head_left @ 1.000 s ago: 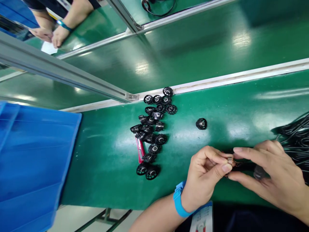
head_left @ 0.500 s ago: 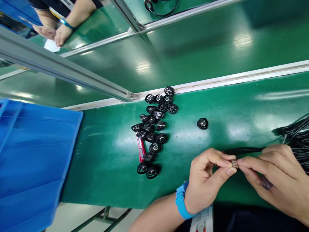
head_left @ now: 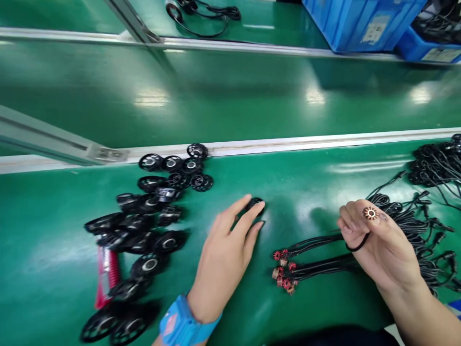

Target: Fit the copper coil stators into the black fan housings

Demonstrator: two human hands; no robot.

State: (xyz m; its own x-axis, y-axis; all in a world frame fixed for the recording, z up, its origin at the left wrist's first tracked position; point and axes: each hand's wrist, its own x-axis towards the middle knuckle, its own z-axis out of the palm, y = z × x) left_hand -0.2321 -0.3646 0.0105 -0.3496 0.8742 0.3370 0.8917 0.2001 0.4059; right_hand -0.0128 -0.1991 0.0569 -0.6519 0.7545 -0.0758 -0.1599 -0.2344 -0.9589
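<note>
My left hand, with a blue wristband, reaches over a single black wheel-like part on the green table. Its fingers are apart around that part, which is partly covered by them. My right hand is raised at the right, holding a small copper-wound ring between thumb and finger. A black cable loops below its fingers. Between the hands lie cables ending in red and copper cores.
Several black wheel-like parts lie at the left around a red-handled tool. Bundled black cables lie at the right. A white rail runs along the table's back, with blue bins beyond.
The view has shifted right. My left hand has left the copper-wound ring and moved to the single black part. My right hand has lifted the ring away and turned it face-on.
</note>
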